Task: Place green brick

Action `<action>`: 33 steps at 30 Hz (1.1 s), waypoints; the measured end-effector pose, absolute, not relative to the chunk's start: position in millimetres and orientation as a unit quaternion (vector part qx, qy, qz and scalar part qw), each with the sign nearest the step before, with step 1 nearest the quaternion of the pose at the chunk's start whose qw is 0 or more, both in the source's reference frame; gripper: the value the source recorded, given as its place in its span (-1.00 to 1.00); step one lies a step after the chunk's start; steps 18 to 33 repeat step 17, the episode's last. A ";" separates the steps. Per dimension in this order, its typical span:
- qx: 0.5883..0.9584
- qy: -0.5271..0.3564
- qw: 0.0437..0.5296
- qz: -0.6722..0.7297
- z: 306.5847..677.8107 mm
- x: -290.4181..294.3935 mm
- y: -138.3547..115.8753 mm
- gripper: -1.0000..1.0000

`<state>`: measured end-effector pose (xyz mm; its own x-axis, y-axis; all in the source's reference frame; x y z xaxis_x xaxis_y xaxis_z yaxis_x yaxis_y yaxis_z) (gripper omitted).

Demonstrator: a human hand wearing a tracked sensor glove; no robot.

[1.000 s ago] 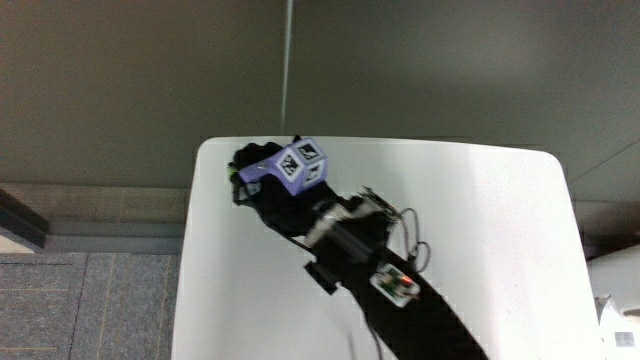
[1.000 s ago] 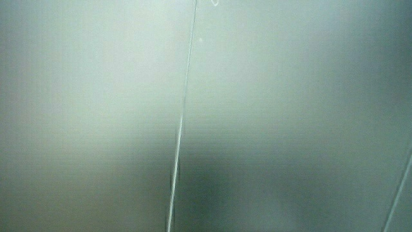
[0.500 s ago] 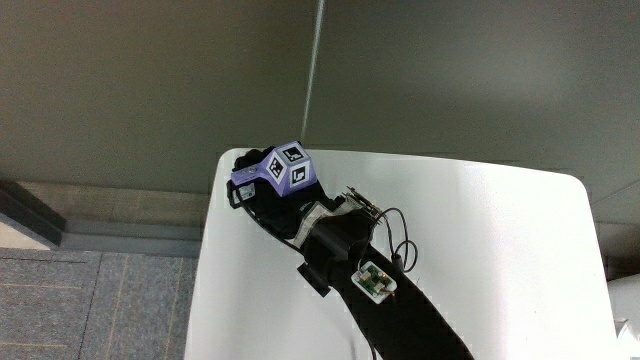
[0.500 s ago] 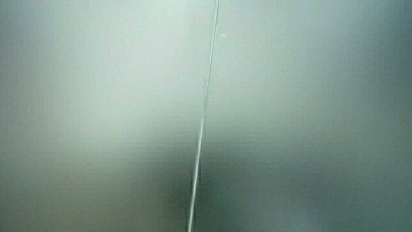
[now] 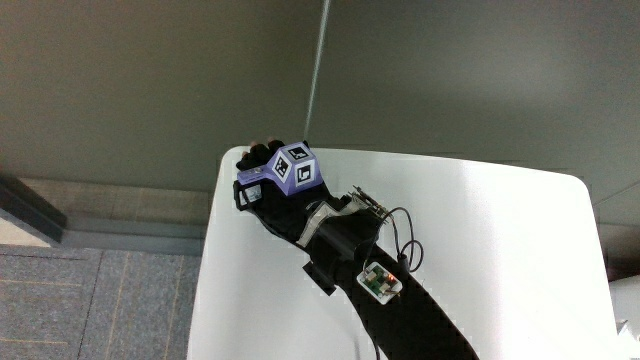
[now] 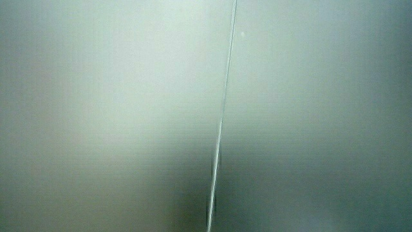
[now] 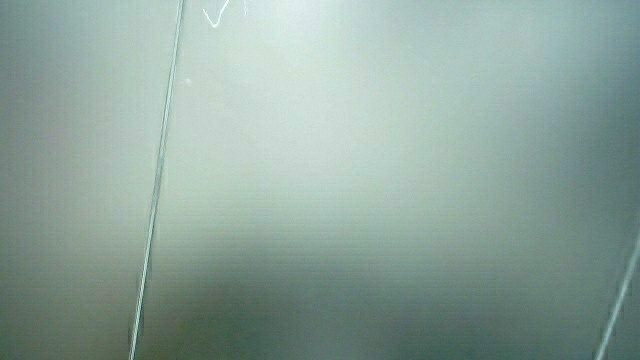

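The hand (image 5: 268, 185) in its black glove lies over a corner of the white table (image 5: 500, 240), the corner farthest from the person. A purple patterned cube (image 5: 293, 170) sits on its back. The forearm (image 5: 400, 310) runs from the hand back toward the person and carries a small circuit board (image 5: 378, 281) with wires. No green brick shows in the main view; the glove and cube cover whatever is under the hand. Both side views show only a pale wall.
A grey wall (image 5: 150, 80) with a thin vertical seam rises just past the table's edge. Grey floor tiles (image 5: 90, 300) lie beside the table, below the edge nearest the hand.
A green speck showed at the hand's tip one second ago; none shows now. The hand has crept a little closer to the table's corner.
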<state>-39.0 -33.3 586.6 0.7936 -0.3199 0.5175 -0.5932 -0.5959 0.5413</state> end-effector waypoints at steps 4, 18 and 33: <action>0.869 -0.260 0.371 0.200 599.3 -35.1 -25.3 -0.78; 0.863 -0.273 0.364 0.222 594.5 -20.9 -10.7 -1.00; 0.863 -0.273 0.364 0.222 594.5 -20.9 -10.7 -1.00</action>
